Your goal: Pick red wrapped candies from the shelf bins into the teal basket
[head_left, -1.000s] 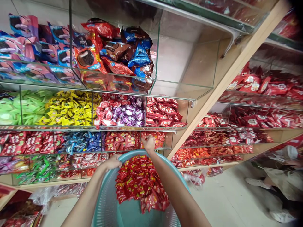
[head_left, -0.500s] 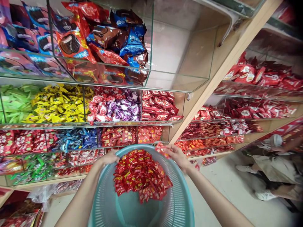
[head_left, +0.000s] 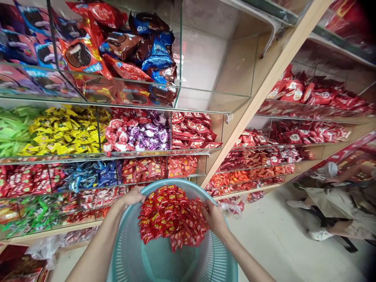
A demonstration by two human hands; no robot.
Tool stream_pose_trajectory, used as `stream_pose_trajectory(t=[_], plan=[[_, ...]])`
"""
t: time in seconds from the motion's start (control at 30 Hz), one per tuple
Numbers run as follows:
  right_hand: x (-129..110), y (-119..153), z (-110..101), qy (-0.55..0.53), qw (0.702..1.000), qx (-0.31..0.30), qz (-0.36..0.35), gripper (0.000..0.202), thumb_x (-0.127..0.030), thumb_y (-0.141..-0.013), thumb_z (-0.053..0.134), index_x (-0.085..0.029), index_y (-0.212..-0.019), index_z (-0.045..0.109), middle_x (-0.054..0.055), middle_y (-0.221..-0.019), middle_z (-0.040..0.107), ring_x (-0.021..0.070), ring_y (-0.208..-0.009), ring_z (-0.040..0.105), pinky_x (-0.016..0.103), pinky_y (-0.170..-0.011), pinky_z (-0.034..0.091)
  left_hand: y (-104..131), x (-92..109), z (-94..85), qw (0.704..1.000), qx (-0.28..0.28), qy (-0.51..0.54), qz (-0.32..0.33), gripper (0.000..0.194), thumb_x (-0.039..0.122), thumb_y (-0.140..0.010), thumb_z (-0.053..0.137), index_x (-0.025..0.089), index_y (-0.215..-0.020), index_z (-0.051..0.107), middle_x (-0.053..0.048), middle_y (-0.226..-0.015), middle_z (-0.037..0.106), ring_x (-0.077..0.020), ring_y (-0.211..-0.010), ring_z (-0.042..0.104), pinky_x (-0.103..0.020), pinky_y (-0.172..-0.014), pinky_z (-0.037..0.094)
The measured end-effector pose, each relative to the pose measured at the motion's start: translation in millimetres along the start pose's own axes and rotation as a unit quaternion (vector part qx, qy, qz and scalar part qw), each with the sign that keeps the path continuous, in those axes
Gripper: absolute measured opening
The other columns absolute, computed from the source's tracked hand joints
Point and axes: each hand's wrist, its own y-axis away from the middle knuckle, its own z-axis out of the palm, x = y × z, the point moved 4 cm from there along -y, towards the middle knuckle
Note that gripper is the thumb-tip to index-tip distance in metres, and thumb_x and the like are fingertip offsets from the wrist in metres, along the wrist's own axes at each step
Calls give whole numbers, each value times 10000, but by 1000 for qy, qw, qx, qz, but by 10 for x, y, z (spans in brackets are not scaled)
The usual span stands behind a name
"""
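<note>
Packets in green wrap at far left, yellow packets next along, blue packets one shelf lower. Left hand at the basket's upper left rim, fingers curled closed over the edge; a firm hook there should stop the rim dipping when the other side is loaded. Teal basket front and centre, tilted so its floor shows. Red packets heaped inside against the far wall, lower floor bare; best laid gently, low on the pile, since a slide seems likely. Red-orange packets in the shelf bin just behind the rim. Right hand inside the right rim, fingers half bent at the heap's right edge; cannot tell whether they pinch a packet. Loosening them low, close to the pile, would scatter least. Far right: a co-worker, low near the floor, well apart.
</note>
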Motion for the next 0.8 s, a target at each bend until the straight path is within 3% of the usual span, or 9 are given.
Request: stream_pose_trajectory(t=[0.2,0.37,0.57,0.7,0.8], plan=[[-71,122,48,209,978,-22,-10,211,-296,-866,320,-202,-877,510,59,-910,527,110,-559,554,225,-477,318,11,15,7,1000,4,17,1,255,97,-450,443,162,-692,487,75,-438,422,-85,-357,383,-182,-329,315],[-213,33,-10,190,980,6,-57,235,-323,-873,308,-218,-909,515,47,-941,506,115,-620,560,226,-489,330,38,43,11,1000,6,11,-4,273,92,-458,452,163,-715,507,73,-440,444,-89,-367,404,-179,-340,319],[-448,-683,-38,18,996,46,-81,222,-280,-829,393,-195,-966,545,57,-967,536,146,-825,544,227,-703,382,83,74,12,1000,6,7,-15,255,93,-475,455,166,-710,522,74,-441,453,-89,-379,415,-179,-365,327],[-582,-1253,167,-41,998,41,-7,225,-287,-767,486,-170,-931,586,86,-982,550,172,-884,534,240,-761,374,98,90,8,1000,10,12,-13,277,82,-467,451,165,-717,534,76,-434,450,-85,-380,403,-177,-370,325],[-672,-1510,331,-43,998,41,20,241,-314,-729,526,-140,-874,609,134,-973,543,202,-835,554,273,-721,385,73,78,0,1000,12,16,-8,279,71,-451,452,158,-701,538,75,-441,452,-85,-392,409,-179,-382,336]])
